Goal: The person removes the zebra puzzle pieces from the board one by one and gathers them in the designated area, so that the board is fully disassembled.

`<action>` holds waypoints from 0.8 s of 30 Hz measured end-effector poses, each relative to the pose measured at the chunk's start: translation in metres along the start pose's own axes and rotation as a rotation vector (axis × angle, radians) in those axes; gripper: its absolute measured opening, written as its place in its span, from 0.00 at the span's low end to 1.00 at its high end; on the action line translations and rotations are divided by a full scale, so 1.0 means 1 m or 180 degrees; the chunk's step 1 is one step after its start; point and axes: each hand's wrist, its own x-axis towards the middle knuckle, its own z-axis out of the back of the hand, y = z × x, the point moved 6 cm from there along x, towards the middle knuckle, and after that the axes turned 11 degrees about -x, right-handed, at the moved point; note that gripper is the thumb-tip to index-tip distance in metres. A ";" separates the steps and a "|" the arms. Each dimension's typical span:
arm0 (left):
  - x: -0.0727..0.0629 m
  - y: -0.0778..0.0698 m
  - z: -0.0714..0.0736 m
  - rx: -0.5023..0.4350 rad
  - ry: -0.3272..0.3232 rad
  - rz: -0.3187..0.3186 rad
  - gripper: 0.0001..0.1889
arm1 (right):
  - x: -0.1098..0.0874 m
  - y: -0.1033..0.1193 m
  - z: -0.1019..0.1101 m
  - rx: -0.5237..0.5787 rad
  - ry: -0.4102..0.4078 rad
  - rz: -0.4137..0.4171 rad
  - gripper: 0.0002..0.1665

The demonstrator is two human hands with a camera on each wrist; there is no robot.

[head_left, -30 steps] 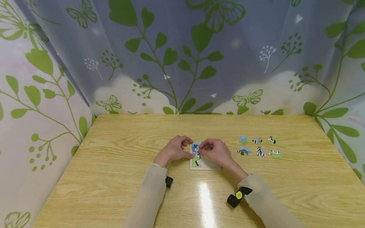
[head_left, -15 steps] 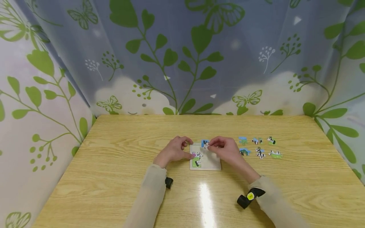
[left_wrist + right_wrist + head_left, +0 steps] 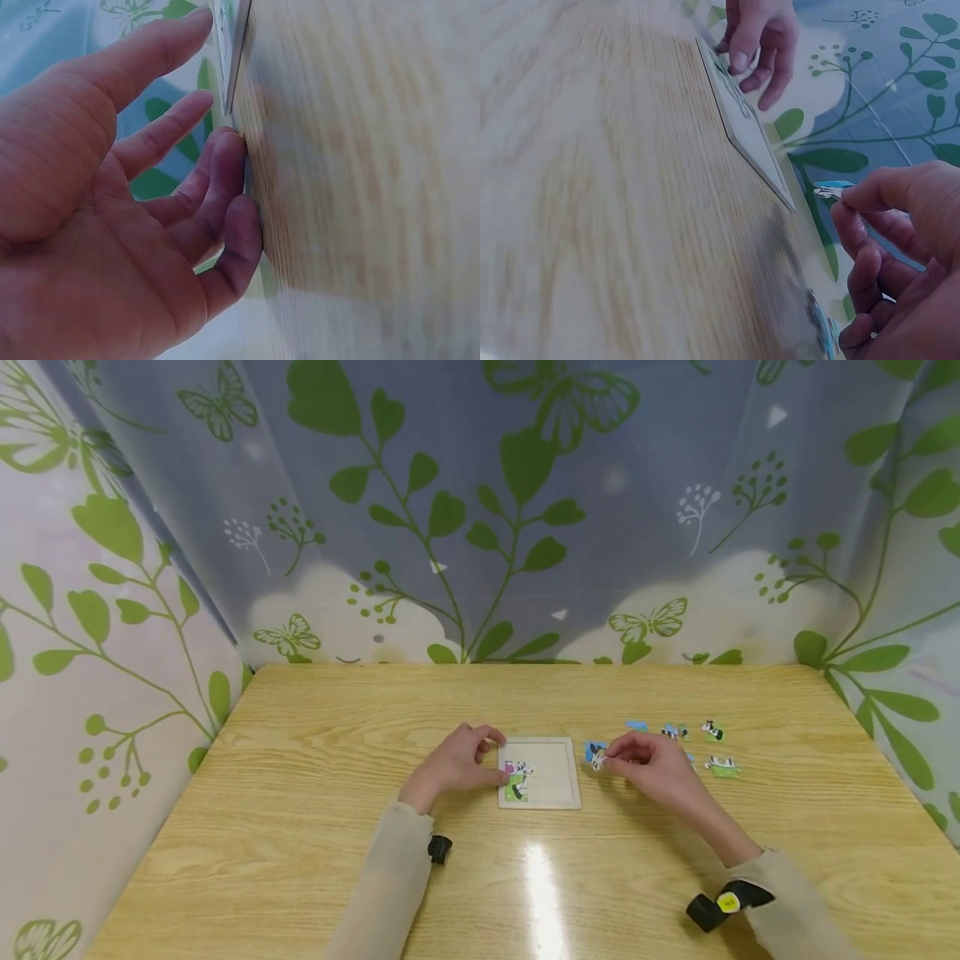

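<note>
A pale square puzzle tray (image 3: 553, 777) lies on the table, with green, white and purple puzzle pieces (image 3: 517, 781) along the lower left inside its frame. At its left side is my left hand (image 3: 453, 762), thumb at the left rim and index finger by the upper left corner. The left wrist view shows the other fingers of this hand loosely bent at the tabletop. To the right of the tray, my right hand (image 3: 654, 768) pinches a blue puzzle piece (image 3: 595, 754) with a black-and-white figure. That piece (image 3: 831, 188) is raised above the table in the right wrist view.
Several loose puzzle pieces lie at the right, among them a green and white piece (image 3: 723, 767) and a black-and-white piece (image 3: 712, 730); my right hand partly hides others. A patterned curtain (image 3: 480, 527) stands behind the wooden table (image 3: 337, 718).
The right hand has lifted the blue puzzle piece from the tray's upper left and carried it right, past the tray's right edge. The left hand has stayed at the tray's left side.
</note>
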 end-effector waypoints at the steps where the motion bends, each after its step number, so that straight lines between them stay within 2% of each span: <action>1: -0.002 0.000 -0.001 0.0008 0.0008 0.0000 0.27 | -0.003 -0.002 0.003 -0.0061 -0.0024 0.0024 0.12; 6: -0.011 -0.001 -0.004 -0.0055 0.0070 0.0003 0.26 | -0.013 -0.011 0.016 -0.0279 -0.0103 0.0069 0.10; 10: -0.016 0.000 -0.006 -0.0122 0.0074 0.0046 0.26 | -0.022 -0.019 0.021 -0.0311 -0.0087 0.0033 0.11; 18: -0.015 0.003 -0.009 -0.0177 -0.0031 0.0090 0.26 | -0.034 -0.032 0.032 -0.0542 -0.0011 -0.0028 0.10; 24: -0.015 0.004 -0.010 -0.0216 -0.0034 0.0124 0.27 | -0.039 -0.037 0.036 -0.0751 0.0046 -0.0069 0.10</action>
